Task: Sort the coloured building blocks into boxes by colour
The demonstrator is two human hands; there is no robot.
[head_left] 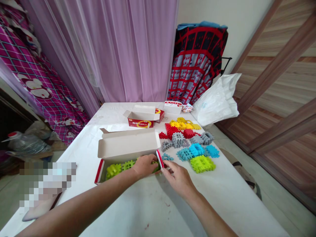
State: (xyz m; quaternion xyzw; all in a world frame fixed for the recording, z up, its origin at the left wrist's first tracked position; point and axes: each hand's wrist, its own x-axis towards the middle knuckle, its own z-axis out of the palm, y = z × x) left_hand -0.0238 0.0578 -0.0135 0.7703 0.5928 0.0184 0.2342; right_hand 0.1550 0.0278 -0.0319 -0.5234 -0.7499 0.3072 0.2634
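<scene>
A long cardboard box (129, 144) lies on the table with its lid folded back, white inside and red at its ends. Lime-green interlocking building blocks (114, 171) lie along its inside. My left hand (145, 165) reaches into the right part of the box, its fingers curled down on a green block; the fingertips are partly hidden. At the box's right end, my right hand (176, 174) pinches the red-and-white end flap (160, 158) between thumb and fingers. Just beyond that flap lies a small teal block piece (167, 157).
Right of the box lie blocks in groups: green (202, 164), blue (197, 149), grey (178, 140), red (171, 131) and yellow (182, 124). Behind stand an open red box (140, 123) and a white box (172, 107). A white bag (216, 100) leans at the table's far-right edge.
</scene>
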